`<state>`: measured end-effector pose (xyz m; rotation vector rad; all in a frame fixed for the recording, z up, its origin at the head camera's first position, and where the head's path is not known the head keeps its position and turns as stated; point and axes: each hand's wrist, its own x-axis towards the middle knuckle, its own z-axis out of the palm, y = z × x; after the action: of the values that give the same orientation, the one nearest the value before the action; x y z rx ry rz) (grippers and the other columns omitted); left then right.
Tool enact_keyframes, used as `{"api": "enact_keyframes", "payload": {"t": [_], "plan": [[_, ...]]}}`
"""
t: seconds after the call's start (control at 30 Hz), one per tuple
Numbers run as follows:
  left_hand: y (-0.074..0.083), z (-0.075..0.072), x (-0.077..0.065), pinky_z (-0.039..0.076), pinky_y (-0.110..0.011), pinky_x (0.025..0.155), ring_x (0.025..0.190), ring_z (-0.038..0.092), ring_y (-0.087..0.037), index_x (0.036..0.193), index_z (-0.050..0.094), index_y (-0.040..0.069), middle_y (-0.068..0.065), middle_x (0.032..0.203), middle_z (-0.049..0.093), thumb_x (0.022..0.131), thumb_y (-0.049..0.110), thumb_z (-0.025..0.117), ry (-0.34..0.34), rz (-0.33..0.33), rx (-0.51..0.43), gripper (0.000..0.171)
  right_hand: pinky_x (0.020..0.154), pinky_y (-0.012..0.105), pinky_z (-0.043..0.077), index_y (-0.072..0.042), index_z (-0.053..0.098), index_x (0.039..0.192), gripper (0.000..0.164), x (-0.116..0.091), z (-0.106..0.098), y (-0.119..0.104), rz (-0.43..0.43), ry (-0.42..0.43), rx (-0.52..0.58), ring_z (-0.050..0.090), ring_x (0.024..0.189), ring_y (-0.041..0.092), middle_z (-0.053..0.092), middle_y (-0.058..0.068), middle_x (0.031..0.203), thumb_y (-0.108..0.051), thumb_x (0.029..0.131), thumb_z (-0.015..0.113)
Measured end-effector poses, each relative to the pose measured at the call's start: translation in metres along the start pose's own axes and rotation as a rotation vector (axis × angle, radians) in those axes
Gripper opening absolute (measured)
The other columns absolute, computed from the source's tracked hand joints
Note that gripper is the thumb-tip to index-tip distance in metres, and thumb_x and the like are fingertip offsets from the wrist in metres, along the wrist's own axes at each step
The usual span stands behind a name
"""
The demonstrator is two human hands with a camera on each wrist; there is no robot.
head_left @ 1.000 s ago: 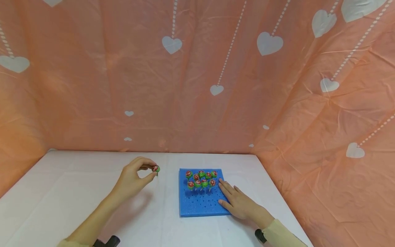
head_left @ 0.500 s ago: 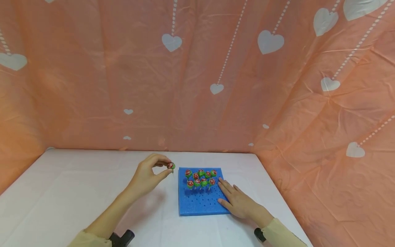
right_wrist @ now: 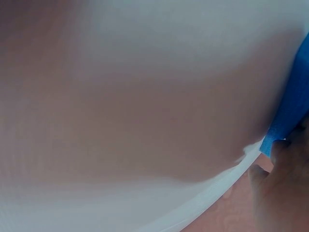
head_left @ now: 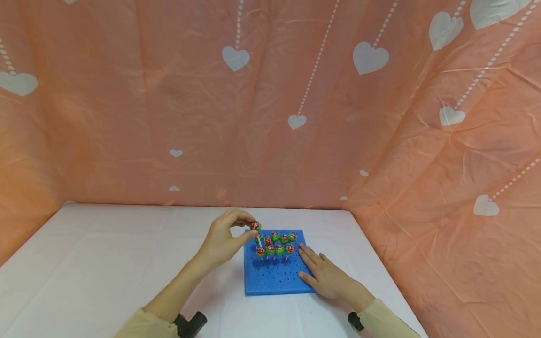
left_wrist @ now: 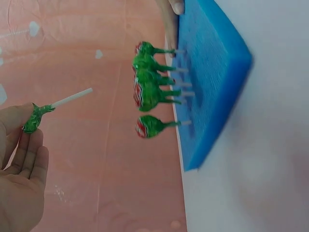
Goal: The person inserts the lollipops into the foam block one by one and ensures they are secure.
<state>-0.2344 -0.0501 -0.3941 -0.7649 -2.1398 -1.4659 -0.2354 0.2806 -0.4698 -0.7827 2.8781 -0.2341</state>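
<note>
My left hand (head_left: 226,237) pinches a lollipop (head_left: 255,226) by its red and green wrapped head, between thumb and fingers. In the left wrist view the white stick (left_wrist: 72,97) of that lollipop points away from the hand, apart from the foam. Below it lies a blue foam block (head_left: 276,281) dotted with small holes. Several lollipops (left_wrist: 149,92) stand in its far half, sticks down in the holes. My right hand (head_left: 327,277) rests with straight fingers on the block's right edge; the right wrist view shows only part of this hand (right_wrist: 285,183).
A white-covered table (head_left: 105,263) carries the block. Behind it and along the sides hangs an orange sheet (head_left: 194,117) printed with white hearts. Black wrist straps (head_left: 191,324) show at the sleeves.
My left hand has moved right with the lollipop, from over the white table to above the block's far left corner. My right hand has stayed in place on the block.
</note>
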Motion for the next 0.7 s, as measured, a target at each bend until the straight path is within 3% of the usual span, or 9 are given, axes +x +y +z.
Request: {"api": "enact_keyframes", "payload": {"t": [0.3, 0.7], "plan": [[0.007, 0.025, 0.008, 0.059, -0.041, 0.095, 0.104, 0.069, -0.018, 0.112, 0.071, 0.012, 0.001, 0.108, 0.067, 0.086, 0.004, 0.084, -0.020, -0.027, -0.054, 0.030, 0.125, 0.059, 0.022, -0.005, 0.023, 0.165, 0.076, 0.000, 0.000, -0.001, 0.010, -0.008, 0.005, 0.019, 0.158, 0.031, 0.015, 0.009, 0.174, -0.056, 0.109, 0.038], [0.010, 0.061, 0.017, 0.059, -0.041, 0.094, 0.104, 0.069, -0.019, 0.112, 0.069, 0.009, -0.002, 0.109, 0.066, 0.088, 0.002, 0.082, -0.056, 0.013, -0.079, 0.027, 0.124, 0.060, 0.023, -0.005, 0.023, 0.164, 0.075, 0.001, 0.000, 0.000, 0.000, 0.001, -0.021, 0.020, 0.158, 0.031, 0.014, 0.010, 0.174, -0.055, 0.110, 0.036]]}}
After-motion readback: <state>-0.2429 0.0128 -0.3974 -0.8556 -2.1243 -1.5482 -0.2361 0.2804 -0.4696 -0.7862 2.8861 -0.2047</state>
